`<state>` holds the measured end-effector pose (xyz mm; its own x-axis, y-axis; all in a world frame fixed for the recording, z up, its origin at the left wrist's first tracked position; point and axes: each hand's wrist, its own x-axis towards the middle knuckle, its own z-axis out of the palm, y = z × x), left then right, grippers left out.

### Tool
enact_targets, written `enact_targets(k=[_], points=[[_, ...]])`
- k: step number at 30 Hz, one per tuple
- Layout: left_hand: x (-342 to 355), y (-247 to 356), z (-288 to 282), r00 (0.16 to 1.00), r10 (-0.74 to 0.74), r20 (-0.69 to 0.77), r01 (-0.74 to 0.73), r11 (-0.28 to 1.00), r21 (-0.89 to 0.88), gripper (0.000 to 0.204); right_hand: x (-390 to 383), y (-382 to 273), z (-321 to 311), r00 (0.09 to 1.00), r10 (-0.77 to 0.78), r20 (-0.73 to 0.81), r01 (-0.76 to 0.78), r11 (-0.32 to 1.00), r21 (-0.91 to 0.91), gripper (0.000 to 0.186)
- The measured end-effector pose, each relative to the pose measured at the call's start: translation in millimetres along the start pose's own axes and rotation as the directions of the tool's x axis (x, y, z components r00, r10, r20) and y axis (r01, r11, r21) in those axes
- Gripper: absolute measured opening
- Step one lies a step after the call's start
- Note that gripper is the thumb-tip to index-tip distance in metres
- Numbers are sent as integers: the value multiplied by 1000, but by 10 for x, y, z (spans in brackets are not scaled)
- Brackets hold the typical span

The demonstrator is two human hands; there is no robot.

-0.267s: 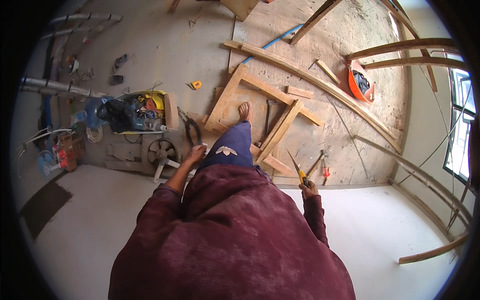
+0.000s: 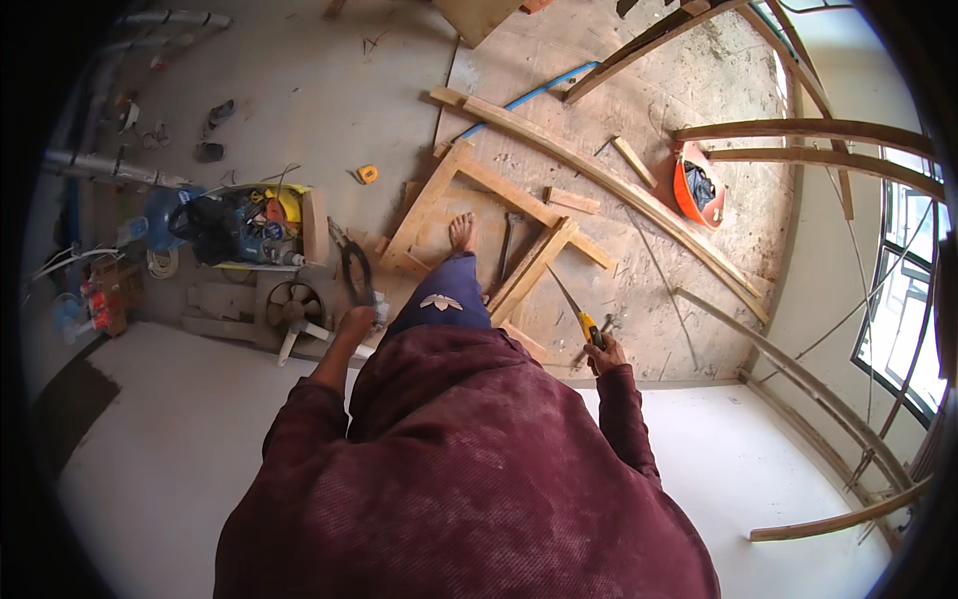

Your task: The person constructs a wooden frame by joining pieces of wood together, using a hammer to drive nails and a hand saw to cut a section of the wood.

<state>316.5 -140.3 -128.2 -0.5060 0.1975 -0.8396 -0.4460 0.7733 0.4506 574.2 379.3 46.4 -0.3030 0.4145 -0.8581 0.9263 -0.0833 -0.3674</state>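
My right hand is closed round the yellow and black handle of a handsaw. The saw's narrow blade points up and left, its tip beside a wooden frame in the picture. My left hand hangs by my left thigh with fingers curled. Something pale shows at its fingers, too small to make out. Just beyond that hand is a large black-handled pair of pliers or snips; it seems to lie on the floor. A hammer lies inside the frame, near my bare foot.
Long wooden planks cross the floor ahead, with an orange tub beyond. A yellow tape measure lies left of the frame. Further left are a tool-filled box and a fan. Slanting timber poles stand at right.
The whole view has shifted, so floor things sit further left. The saw has come nearer the frame, and my right hand and saw now cover most of the tools lying behind them.
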Motion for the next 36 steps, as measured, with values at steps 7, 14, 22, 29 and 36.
enact_targets(k=[7,14,22,29,36], points=[[53,1659,295,996,90,-20,-89,882,-463,35,116,-753,-1063,952,-253,-171,177,913,-368,29],[351,2224,152,987,-135,-84,28,666,-745,35,-151,-2738,-1028,830,-558,-21,485,738,-469,33],[988,2575,704,879,-476,-20,-124,-188,-974,42,1422,-3437,-541,788,-346,510,616,411,-672,74],[1798,2671,1274,762,-623,175,-242,-525,-816,29,2172,-4057,-432,796,-102,596,605,140,-784,84],[4625,1937,2146,648,-709,279,-400,-628,-668,49,2681,-4000,-1470,719,-171,674,631,-247,-736,89]])
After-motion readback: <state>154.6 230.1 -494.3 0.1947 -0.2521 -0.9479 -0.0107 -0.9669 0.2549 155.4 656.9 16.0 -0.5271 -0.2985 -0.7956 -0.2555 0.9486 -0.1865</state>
